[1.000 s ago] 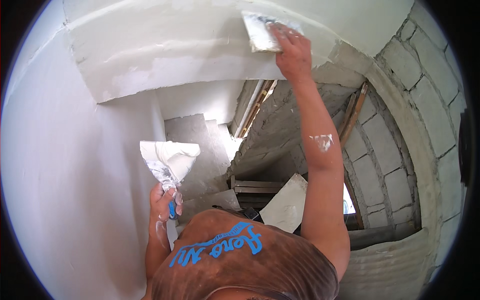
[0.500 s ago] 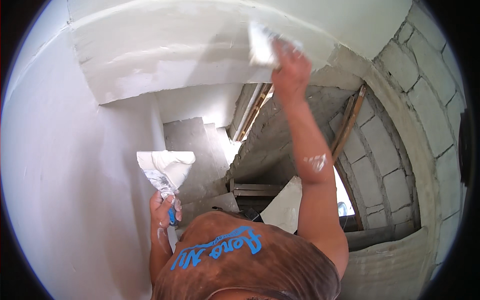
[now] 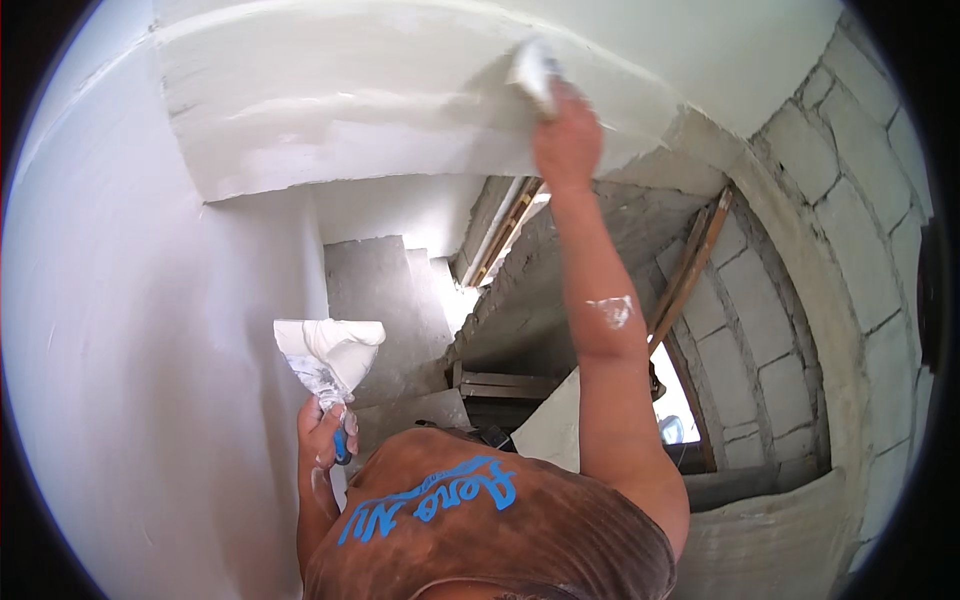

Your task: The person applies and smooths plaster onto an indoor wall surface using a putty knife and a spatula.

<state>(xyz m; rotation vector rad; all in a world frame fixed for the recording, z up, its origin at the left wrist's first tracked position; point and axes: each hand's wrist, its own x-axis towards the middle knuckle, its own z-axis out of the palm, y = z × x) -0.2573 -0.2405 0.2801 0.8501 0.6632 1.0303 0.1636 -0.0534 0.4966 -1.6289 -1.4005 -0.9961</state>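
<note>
My left hand [image 3: 325,430] is closed around the blue handle of a wide putty knife [image 3: 318,372], held low beside the left wall. A thick heap of white putty [image 3: 345,345] lies on its blade. My right arm reaches up and forward, and my right hand [image 3: 568,145] grips a second putty knife [image 3: 534,75] with white on its blade. That blade, blurred by motion, is at the pale plastered band of wall [image 3: 400,110] ahead. Whether its edge touches the surface I cannot tell. White smears mark my right forearm near the elbow.
Beneath the plastered band, concrete steps [image 3: 375,290] lead down. A smooth pale wall [image 3: 120,330] stands at my left, a grey block wall [image 3: 800,150] at my right. Wooden boards [image 3: 690,260] lean by the rough concrete slope. A bright opening [image 3: 680,400] shows at the lower right.
My right hand and its putty knife have turned, so the blade shows narrower, and the hand sits slightly left and lower. The left putty knife appears a little lower, with putty still on it.
</note>
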